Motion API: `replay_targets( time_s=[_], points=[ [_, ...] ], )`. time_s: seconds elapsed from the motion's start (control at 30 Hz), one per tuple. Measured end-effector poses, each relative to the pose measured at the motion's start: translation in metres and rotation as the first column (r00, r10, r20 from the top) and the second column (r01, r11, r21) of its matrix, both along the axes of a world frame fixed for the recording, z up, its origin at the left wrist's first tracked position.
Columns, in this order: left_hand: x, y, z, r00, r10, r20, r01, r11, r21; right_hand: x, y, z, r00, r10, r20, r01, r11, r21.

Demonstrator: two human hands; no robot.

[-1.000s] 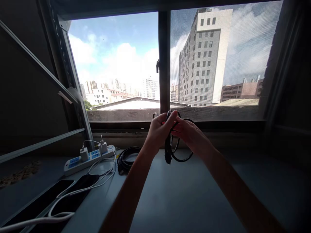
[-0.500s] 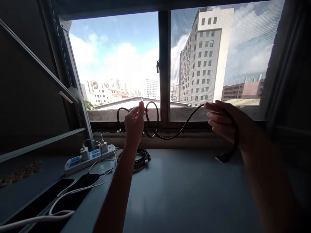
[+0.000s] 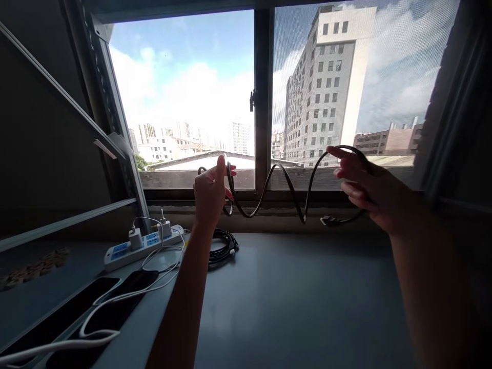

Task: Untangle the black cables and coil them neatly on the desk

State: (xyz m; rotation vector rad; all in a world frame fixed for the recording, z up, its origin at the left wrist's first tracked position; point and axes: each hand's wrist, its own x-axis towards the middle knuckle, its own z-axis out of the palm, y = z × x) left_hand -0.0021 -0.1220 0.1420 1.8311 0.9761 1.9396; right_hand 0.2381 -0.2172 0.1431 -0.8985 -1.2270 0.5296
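Note:
A black cable (image 3: 262, 197) hangs in wavy loops between my two raised hands, in front of the window. My left hand (image 3: 211, 189) pinches it near its left part, thumb pointing up, and a short bend of cable shows behind the hand. On the right, my right hand (image 3: 363, 184) holds the other part, with the cable arching over the fingers. A dark connector (image 3: 330, 221) dangles below the right fingers. Both hands are above the grey table (image 3: 292, 297).
A coiled black cable (image 3: 225, 248) lies behind my left forearm. At the left are a white power strip (image 3: 144, 247) with two plugged-in adapters, white cords (image 3: 126, 296) and flat dark devices (image 3: 73, 312). A window frame (image 3: 263, 102) stands behind.
My right hand has risen slightly and its hold on the cable has shifted. The cable between the hands now has more bends, and the right connector has swung up and left.

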Motion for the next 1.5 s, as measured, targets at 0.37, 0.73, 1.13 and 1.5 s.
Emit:
replay_targets(
  time_s=[0.37,0.73,1.13,1.5],
  points=[
    [-0.009,-0.003,0.002,0.998,0.030,-0.046,-0.025,0.994,0.111,-0.002,0.020,-0.009,0.999,0.022,-0.046,-0.023,1.000,-0.015],
    [0.017,-0.031,0.003,0.999,-0.033,0.034,0.026,0.979,0.201,-0.037,0.035,-0.021,0.940,0.338,-0.038,-0.330,0.880,-0.342],
    [0.015,-0.023,0.001,0.972,0.061,0.226,-0.101,0.980,0.172,-0.036,0.036,-0.016,0.848,0.365,-0.385,-0.432,0.896,-0.102],
    [0.027,-0.024,-0.002,0.954,-0.199,0.226,0.211,0.977,-0.030,-0.056,0.031,-0.020,0.846,0.441,-0.298,-0.514,0.824,-0.240]
  ],
)
